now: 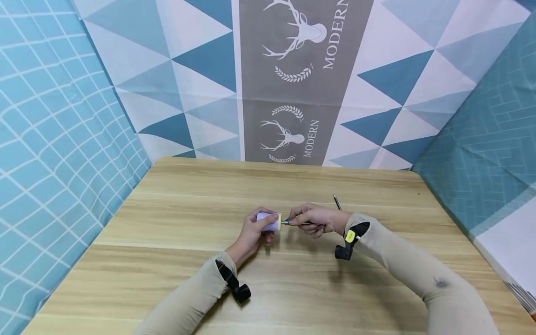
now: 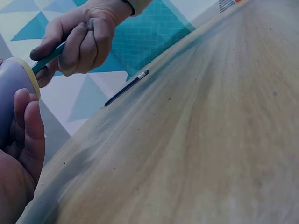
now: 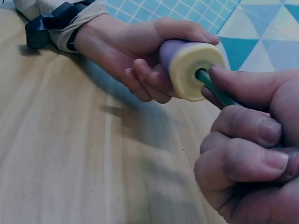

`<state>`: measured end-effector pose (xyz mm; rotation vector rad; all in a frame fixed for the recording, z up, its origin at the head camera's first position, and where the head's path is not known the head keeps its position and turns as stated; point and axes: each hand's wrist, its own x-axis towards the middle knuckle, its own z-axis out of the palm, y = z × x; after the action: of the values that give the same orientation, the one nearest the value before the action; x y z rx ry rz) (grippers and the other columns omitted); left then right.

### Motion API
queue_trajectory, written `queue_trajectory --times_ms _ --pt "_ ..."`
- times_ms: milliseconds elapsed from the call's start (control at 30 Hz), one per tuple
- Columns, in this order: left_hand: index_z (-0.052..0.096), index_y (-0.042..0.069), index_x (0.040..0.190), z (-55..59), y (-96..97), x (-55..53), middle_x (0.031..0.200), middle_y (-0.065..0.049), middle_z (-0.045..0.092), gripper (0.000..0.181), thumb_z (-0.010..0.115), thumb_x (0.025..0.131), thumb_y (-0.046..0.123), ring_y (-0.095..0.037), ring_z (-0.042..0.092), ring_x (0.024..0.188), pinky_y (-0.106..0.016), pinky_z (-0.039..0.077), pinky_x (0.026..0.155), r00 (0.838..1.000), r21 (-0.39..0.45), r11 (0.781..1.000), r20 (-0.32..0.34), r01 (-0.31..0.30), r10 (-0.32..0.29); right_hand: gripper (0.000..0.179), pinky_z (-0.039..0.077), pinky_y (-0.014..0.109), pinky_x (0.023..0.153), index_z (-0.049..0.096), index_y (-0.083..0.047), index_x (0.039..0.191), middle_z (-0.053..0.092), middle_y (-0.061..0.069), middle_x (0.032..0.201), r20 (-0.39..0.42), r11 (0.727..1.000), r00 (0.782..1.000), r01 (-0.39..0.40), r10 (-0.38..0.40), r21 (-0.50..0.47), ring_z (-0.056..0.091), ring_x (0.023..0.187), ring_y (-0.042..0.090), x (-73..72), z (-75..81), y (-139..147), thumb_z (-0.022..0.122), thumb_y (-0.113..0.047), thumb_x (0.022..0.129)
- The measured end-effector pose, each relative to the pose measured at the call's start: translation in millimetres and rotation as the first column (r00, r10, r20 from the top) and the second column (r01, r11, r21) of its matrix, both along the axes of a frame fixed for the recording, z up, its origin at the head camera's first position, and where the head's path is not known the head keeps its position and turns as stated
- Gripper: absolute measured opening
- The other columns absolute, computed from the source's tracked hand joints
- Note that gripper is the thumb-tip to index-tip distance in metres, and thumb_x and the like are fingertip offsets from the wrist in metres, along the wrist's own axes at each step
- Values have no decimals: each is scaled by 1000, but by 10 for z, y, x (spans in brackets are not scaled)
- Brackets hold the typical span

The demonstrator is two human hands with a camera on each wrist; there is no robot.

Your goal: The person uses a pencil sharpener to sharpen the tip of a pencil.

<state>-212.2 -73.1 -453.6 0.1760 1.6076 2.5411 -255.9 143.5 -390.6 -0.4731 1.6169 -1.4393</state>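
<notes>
My left hand (image 1: 251, 232) grips a light purple pencil sharpener (image 1: 266, 221), thumb across its top and fingers below. The sharpener's pale yellow end (image 3: 187, 77) has a round hole and faces right. A green pencil (image 3: 215, 88) stands with its tip in that hole. My right hand (image 1: 314, 218) pinches the pencil between thumb and forefinger close to the hole, the other fingers curled. The pencil's tip is hidden inside the sharpener. Both hands are held above the table.
Another pencil (image 2: 126, 87), dark with a light band near its end, lies on the wooden table (image 1: 188, 200) behind my right wrist. Patterned cloths (image 1: 205, 93) hang behind the table and at its sides. A white surface (image 1: 508, 242) adjoins the right edge.
</notes>
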Motion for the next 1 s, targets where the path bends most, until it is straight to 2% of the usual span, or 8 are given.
queue_trajectory --times_ms 167,267,400,533,667,833,900,1000 --pt "67 12 88 -3 -8 -32 66 -6 60 5 68 88 8 -11 54 41 -20 44 34 1000 -10 1000 5 -4 4 13 19 18 34 58 -6 98 30 -8 48 31 1000 999 -17 16 16 25 37 1 -15 27 -14 47 -11 103" --pt "68 14 86 -2 -15 -44 63 -5 60 8 66 89 7 -11 54 41 -19 44 34 1000 -10 1000 2 -7 7 18 24 23 37 58 1 104 34 -5 49 -141 995 989 -34 47 95 28 39 6 7 95 -27 51 -16 103" --pt "68 16 84 0 -16 -40 63 -5 60 11 65 89 7 -10 54 41 -19 44 33 1000 -5 1000 0 -3 3 34 42 33 40 62 2 116 53 3 60 -488 959 860 -4 147 283 46 47 18 100 216 5 59 -28 101" --pt "68 16 84 -5 -13 -29 65 -5 60 10 65 89 8 -11 54 41 -19 43 33 1000 -5 1000 5 -1 1 45 52 34 55 59 -4 127 63 1 80 -780 920 575 115 247 375 58 65 18 213 218 74 66 -35 96" --pt "67 16 84 -1 -17 -25 64 -5 60 9 65 90 9 -10 53 41 -19 43 33 1000 -10 1000 12 -2 2 48 53 29 62 57 -5 127 64 0 90 -949 929 88 196 303 315 59 73 11 289 84 104 75 -29 90" --pt "67 16 84 5 -27 -30 63 -4 60 8 64 90 10 -10 53 41 -19 43 33 1000 -6 1000 13 3 -3 22 53 24 50 61 -5 110 64 2 85 -844 965 -472 178 253 190 59 66 12 252 -103 82 65 -22 97" --pt "67 16 85 13 -29 -30 63 -4 60 8 65 89 10 -9 52 40 -19 43 33 1000 -5 1000 17 8 -8 18 49 22 45 61 -6 99 60 0 78 -749 975 -626 170 219 143 54 58 11 208 -151 61 54 -22 104" --pt "67 14 86 24 -33 -32 61 -4 60 5 65 89 11 -9 53 40 -19 44 33 1000 -11 1000 29 6 -6 30 45 22 42 57 -8 88 56 -3 70 -624 982 -759 162 184 92 48 52 10 170 -173 27 40 -21 109"
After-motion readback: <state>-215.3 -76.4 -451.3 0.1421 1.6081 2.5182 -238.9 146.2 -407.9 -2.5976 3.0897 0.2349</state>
